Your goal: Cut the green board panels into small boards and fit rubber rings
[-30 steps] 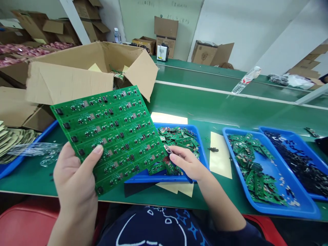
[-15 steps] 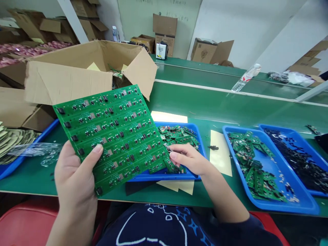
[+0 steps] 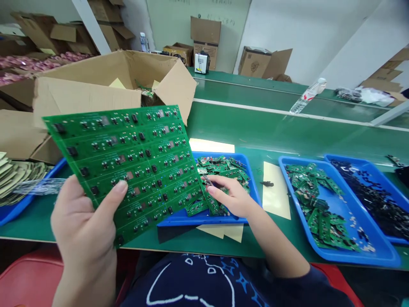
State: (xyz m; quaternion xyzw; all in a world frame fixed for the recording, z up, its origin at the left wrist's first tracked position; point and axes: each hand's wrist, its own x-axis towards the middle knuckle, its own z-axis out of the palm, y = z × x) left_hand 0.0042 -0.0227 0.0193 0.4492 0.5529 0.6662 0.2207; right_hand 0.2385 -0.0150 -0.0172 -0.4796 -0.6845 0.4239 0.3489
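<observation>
A large green circuit board panel (image 3: pixel 131 170), with rows of small black parts on its face, is held tilted up in front of me. My left hand (image 3: pixel 86 217) grips its lower left edge, thumb on the face and fingers behind. At the panel's right edge is my right hand (image 3: pixel 228 194), its fingers closed around a slim dark metal tool (image 3: pixel 207 181) whose tip touches or nearly touches the edge; the grip hides most of it. Under this hand, a blue tray (image 3: pixel 252 187) holds small green circuit boards (image 3: pixel 230 166).
To the right, a second blue tray (image 3: pixel 380 258) holds green boards, and a third tray (image 3: pixel 329 157) holds black parts. An open cardboard box (image 3: pixel 86 91) stands behind the panel. Yellowish paper (image 3: pixel 275 200) lies between trays. A water bottle (image 3: pixel 306 97) stands farther back.
The panel's upper left corner has swung left and up toward me, with my left hand shifting slightly left. My right hand stays at the right edge, a little higher.
</observation>
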